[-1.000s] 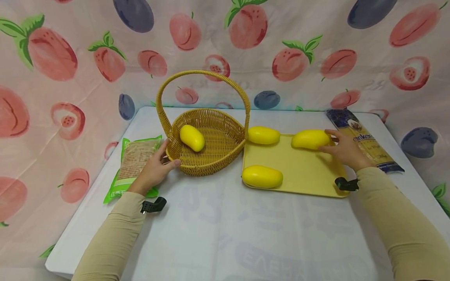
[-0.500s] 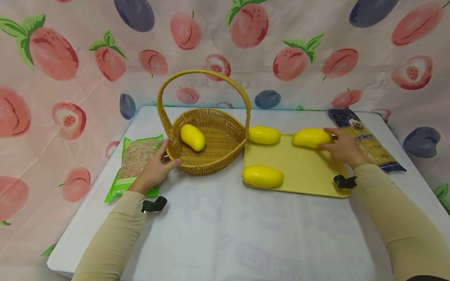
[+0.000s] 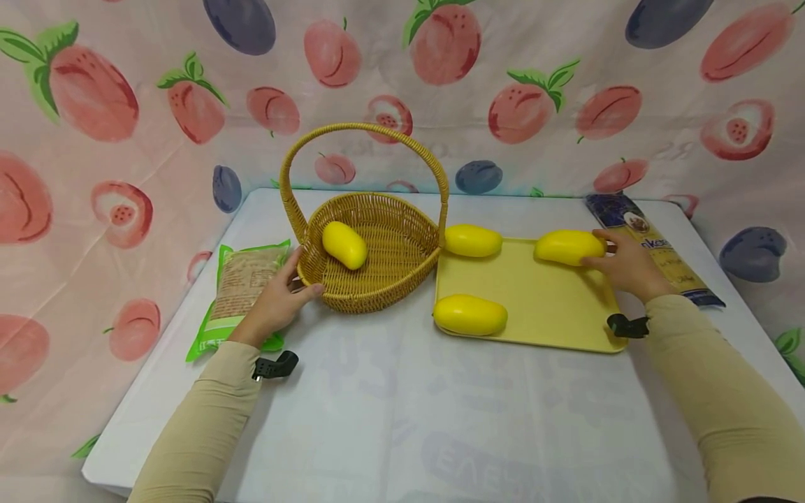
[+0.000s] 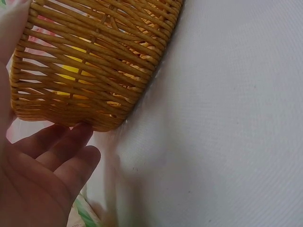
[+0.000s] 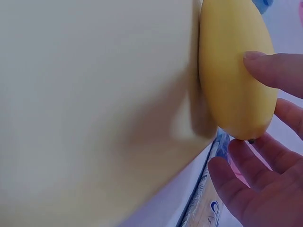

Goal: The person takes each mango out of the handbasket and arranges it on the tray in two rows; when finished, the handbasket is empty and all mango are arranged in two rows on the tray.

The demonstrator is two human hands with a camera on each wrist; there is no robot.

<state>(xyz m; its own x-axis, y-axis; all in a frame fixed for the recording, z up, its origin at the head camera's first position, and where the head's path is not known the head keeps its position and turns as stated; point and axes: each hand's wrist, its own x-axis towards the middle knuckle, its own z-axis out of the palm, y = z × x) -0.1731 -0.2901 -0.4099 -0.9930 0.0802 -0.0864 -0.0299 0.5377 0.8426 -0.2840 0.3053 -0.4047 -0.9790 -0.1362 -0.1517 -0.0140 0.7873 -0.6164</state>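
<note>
My left hand (image 3: 277, 304) holds the left end of a wicker basket (image 3: 402, 279) between thumb and fingers; in the left wrist view its fingertips touch the lower weave (image 4: 94, 85). One yellow mango (image 3: 344, 246) lies inside the basket. At the back right of a pale yellow tray (image 3: 534, 300), my right hand (image 3: 629, 269) grips another mango (image 3: 566, 248) by its right end. The right wrist view has the thumb on this mango's side (image 5: 232, 71) and the fingers around its tip. Two more mangoes lie at the tray's left side, one at the back (image 3: 473, 241), one in front (image 3: 470, 315).
A green-edged bag (image 3: 242, 286) of brown food lies left of the basket, partly behind the left hand. Behind the right hand lies a blue and gold packet (image 3: 666, 262). The basket's tall handle (image 3: 365, 128) arches upward. A patterned cloth hangs behind the white table (image 3: 377, 419).
My right hand and its mango have shifted slightly to the right along the tray's back edge. The left hand and the basket have stayed in place.
</note>
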